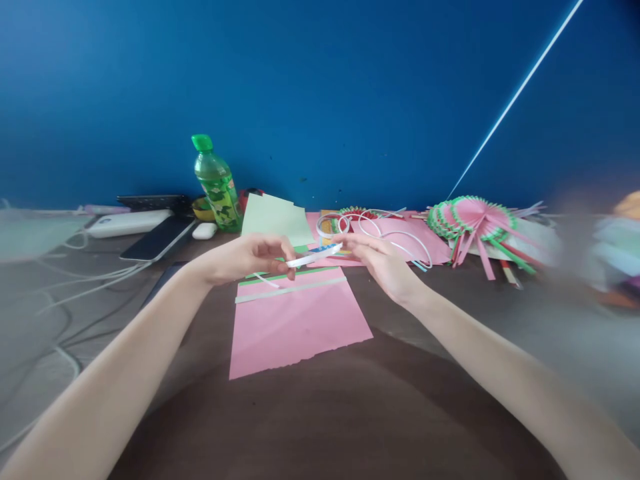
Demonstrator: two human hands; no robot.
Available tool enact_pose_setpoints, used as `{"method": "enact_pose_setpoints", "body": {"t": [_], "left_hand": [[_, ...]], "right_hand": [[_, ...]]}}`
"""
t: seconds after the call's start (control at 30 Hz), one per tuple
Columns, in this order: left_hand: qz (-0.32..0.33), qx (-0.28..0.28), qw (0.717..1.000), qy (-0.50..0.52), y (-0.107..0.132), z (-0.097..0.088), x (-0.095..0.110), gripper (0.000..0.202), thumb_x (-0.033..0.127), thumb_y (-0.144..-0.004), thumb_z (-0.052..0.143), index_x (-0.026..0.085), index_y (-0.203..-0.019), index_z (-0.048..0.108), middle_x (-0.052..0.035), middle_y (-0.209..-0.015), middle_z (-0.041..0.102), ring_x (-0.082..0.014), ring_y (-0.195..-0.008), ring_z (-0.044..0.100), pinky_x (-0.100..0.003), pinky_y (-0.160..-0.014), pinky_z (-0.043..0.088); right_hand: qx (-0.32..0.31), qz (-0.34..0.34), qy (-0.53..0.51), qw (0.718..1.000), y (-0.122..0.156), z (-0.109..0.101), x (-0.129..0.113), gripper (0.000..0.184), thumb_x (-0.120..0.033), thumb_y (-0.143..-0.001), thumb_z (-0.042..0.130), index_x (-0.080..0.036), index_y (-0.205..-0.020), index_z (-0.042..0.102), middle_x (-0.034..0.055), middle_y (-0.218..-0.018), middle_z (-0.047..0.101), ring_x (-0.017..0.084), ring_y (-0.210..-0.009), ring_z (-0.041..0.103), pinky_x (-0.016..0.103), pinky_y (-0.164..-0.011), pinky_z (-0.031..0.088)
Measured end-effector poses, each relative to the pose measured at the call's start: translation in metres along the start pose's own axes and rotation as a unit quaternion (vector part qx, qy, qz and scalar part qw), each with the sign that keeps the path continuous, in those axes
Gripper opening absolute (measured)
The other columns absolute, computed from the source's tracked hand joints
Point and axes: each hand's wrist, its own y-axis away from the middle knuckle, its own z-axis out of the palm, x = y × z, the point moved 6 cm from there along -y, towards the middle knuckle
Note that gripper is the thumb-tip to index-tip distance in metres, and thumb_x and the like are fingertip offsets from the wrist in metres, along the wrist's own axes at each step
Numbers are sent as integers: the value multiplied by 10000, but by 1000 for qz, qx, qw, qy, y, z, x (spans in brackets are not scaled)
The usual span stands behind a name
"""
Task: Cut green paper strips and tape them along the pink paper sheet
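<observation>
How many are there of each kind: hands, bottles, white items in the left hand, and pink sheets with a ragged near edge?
Hands: 2 (left hand, right hand)
Bottles: 1 (green bottle)
Held items: 1 (white item)
Ragged sheets: 1 (pink sheet)
Total: 5

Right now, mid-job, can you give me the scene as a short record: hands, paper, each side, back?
Left hand: grips one end of a flat white object with blue on top
Right hand: fingers extended at its other end; contact unclear
Near the hands: pink paper on the table, a pale strip across its far part
Left side: phone, green bottle
Right side: pink and green paper fan
Back: blue wall
</observation>
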Motion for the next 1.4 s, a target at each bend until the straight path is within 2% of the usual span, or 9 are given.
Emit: {"method": "enact_pose_setpoints", "body": {"t": [0.1, 0.27, 0.37, 0.47, 0.63, 0.87, 1.07, 1.27, 1.4], "left_hand": [[-24, 8, 999, -38, 0, -2, -4, 129, 299, -742, 577, 182, -788, 549, 11, -753, 669, -121, -745, 586, -237, -709, 428], [-82, 23, 986, -140, 1, -9, -10, 208, 380, -735, 565, 192, -821, 570, 24, -787, 675, -127, -758, 579, -223, -698, 413], [-93, 30, 980, -172, 1, -11, -9, 193, 366, -741, 527, 192, -817, 562, 29, -782, 667, -123, -743, 573, -209, -667, 403], [-106, 49, 972, -203, 1, -11, -5, 176, 317, -735, 488, 191, -834, 559, 37, -719, 627, -102, -636, 532, -197, -589, 379], [-127, 79, 956, -251, 0, -11, -1, 271, 323, -736, 447, 191, -906, 612, 30, -644, 543, -103, -538, 453, -210, -508, 336], [-124, 86, 963, -222, -1, -11, -5, 302, 318, -749, 406, 198, -853, 663, 20, -609, 529, -126, -580, 461, -224, -548, 353], [-78, 90, 979, -166, -3, -13, -6, 305, 290, -764, 374, 165, -808, 648, 4, -621, 525, -148, -674, 488, -266, -684, 385], [-78, 93, 978, -169, 0, -13, -3, 290, 357, -779, 419, 184, -855, 640, 15, -603, 494, -122, -594, 447, -243, -584, 352], [-102, 88, 975, -177, 1, -9, -4, 296, 371, -782, 434, 192, -881, 647, 22, -580, 497, -104, -520, 408, -227, -504, 320]], "right_hand": [[-20, 33, -64, 997, -3, 0, 9, 196, -347, -796, 547, -200, -856, 661, 39, -879, 681, 181, -886, 628, 340, -801, 477], [36, 40, -67, 996, -6, -11, 15, 163, -335, -710, 664, -183, -756, 624, 10, -755, 665, 140, -761, 630, 281, -699, 487], [54, 20, -54, 997, -7, -16, 14, 155, -317, -705, 672, -179, -744, 613, 0, -716, 656, 124, -727, 623, 271, -702, 481], [67, -15, -29, 997, -7, -19, 9, 153, -318, -711, 671, -181, -741, 610, -1, -702, 656, 121, -708, 618, 273, -697, 478], [73, -57, -27, 995, -5, -21, -2, 152, -323, -720, 670, -188, -744, 603, 2, -686, 651, 132, -693, 616, 285, -665, 478], [68, -71, -41, 994, -3, -22, -9, 149, -319, -713, 681, -195, -735, 601, 0, -684, 647, 137, -698, 618, 288, -650, 482], [38, -94, -56, 993, -3, -22, -14, 124, -304, -709, 693, -207, -715, 616, -16, -682, 639, 136, -714, 633, 287, -685, 487], [34, -107, -50, 992, -4, -26, -14, 146, -331, -682, 709, -214, -678, 622, -11, -676, 630, 142, -683, 611, 311, -682, 488], [39, -103, -29, 994, -5, -28, -14, 173, -362, -675, 708, -215, -673, 617, -4, -683, 622, 151, -691, 601, 333, -705, 496]]}}
